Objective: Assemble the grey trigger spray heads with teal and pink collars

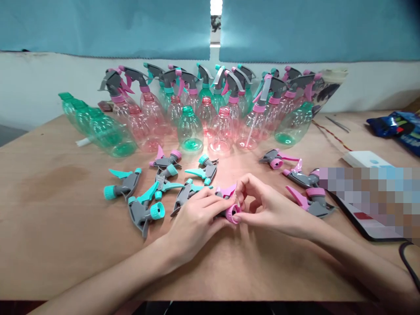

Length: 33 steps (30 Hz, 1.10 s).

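Observation:
My left hand (198,216) is wrapped over a grey and pink spray trigger head (232,214), whose pink collar faces right. The thumb and fingers of my right hand (265,205) close at that collar; whether a small part is pinched between them is hidden. Just left of my hands lies a grey and turquoise trigger head (182,197), and farther left another trigger head (142,214) rests with its turquoise collar up. To the right of my right hand sits a pink and grey trigger head (313,201).
Several spray bottles stand behind, some fitted with trigger heads, like this pink bottle (251,127); others are open, like the green bottle (190,131). Green bottles (111,133) lean at the left. On the right are a white box (367,158), tweezers (337,124) and a blue packet (398,129).

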{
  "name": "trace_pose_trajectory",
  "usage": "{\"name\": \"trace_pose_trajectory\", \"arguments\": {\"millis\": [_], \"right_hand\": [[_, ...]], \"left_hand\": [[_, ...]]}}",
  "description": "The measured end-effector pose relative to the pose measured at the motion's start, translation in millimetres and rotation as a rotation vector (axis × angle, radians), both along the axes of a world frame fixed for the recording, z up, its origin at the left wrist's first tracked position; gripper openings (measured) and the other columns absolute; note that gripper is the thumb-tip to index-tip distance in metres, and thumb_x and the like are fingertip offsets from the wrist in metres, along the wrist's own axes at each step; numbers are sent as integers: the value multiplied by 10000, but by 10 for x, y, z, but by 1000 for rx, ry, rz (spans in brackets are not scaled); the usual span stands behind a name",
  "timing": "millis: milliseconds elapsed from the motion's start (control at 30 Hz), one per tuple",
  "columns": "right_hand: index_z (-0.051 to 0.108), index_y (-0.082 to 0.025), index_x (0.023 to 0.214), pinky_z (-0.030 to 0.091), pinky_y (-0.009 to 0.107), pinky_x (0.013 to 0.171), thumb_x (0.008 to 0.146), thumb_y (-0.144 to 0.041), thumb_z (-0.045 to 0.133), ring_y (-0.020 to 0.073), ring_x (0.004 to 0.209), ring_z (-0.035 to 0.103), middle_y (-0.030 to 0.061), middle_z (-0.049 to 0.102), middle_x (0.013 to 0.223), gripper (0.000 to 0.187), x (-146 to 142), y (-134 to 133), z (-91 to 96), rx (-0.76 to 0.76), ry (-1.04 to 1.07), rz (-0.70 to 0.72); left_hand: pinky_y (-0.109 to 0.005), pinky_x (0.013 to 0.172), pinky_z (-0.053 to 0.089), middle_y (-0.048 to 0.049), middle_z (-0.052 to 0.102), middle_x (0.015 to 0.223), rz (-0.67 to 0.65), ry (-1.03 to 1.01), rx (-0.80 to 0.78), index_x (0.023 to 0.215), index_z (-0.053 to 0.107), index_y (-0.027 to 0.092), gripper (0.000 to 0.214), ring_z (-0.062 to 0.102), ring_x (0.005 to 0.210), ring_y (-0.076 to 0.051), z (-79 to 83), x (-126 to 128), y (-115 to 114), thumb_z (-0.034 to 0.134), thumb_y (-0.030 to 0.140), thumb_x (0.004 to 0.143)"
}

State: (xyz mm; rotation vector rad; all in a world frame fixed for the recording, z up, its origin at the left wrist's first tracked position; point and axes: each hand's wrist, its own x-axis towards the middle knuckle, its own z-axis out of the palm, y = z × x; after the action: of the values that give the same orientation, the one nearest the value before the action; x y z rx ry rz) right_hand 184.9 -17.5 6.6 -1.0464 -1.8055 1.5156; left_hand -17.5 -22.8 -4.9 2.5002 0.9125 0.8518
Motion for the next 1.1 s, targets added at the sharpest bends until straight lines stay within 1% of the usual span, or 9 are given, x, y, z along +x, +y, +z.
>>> {"name": "trace_pose_trajectory", "arguments": {"millis": [100,233,333,400,500,633,767,933,1100], "right_hand": [[438,-232,935,434,140,493,788,-172,674,39,628,578,-54,508,877,284,-33,-41,-89,71,66,-17],[415,-256,1036,439,130,481,792,-139,655,30,600,578,-54,524,888,361,-71,-109,-215,150,70,-57],[393,-248,1010,470,157,491,785,-111,639,54,606,597,-40,543,873,361,-81,-147,-251,153,46,-92],[384,-246,979,493,180,492,780,-96,622,72,615,609,-26,546,883,345,-93,-166,-265,191,54,-133],[369,-255,980,541,210,496,776,-72,588,94,656,626,3,526,956,350,-127,-184,-293,288,102,-186],[346,-263,1041,620,266,583,758,-40,557,125,782,647,20,463,1020,418,-172,-181,-321,447,138,-215],[340,-260,1082,621,262,583,746,-17,532,141,839,633,34,438,1051,457,-184,-172,-311,560,103,-220],[341,-270,1086,581,211,521,748,-27,512,135,833,615,34,438,1052,451,-192,-175,-303,497,95,-229],[335,-267,1044,542,179,471,754,-61,550,88,680,606,6,474,987,415,-197,-177,-297,404,76,-237]], "left_hand": [[-320,688,487,-31,703,865,4,-9,86,967,658,156,114,525,794,-183,-31,7,0,626,200,867],[-320,662,482,-47,711,878,-11,17,182,985,651,136,146,513,755,-173,-43,1,6,562,227,913],[-313,657,476,-46,714,880,-19,34,229,993,647,134,141,507,737,-165,-29,-5,16,557,211,916],[-309,658,472,-48,715,886,-14,43,248,1017,642,131,144,506,737,-163,-14,-8,24,557,186,914],[-302,651,460,-47,720,900,-3,63,262,1023,644,136,146,498,729,-160,12,-9,34,553,173,916],[-301,653,446,-43,724,919,16,85,285,1017,647,154,142,506,720,-159,36,0,51,554,194,919],[-312,666,446,-45,716,874,28,69,290,998,645,136,144,529,738,-172,22,8,79,582,223,902],[-314,670,453,-45,709,871,41,60,286,1000,637,130,145,522,748,-171,1,18,79,570,223,910],[-305,648,447,-50,713,891,58,68,288,1004,632,134,154,495,736,-163,5,37,41,493,168,947]]}}
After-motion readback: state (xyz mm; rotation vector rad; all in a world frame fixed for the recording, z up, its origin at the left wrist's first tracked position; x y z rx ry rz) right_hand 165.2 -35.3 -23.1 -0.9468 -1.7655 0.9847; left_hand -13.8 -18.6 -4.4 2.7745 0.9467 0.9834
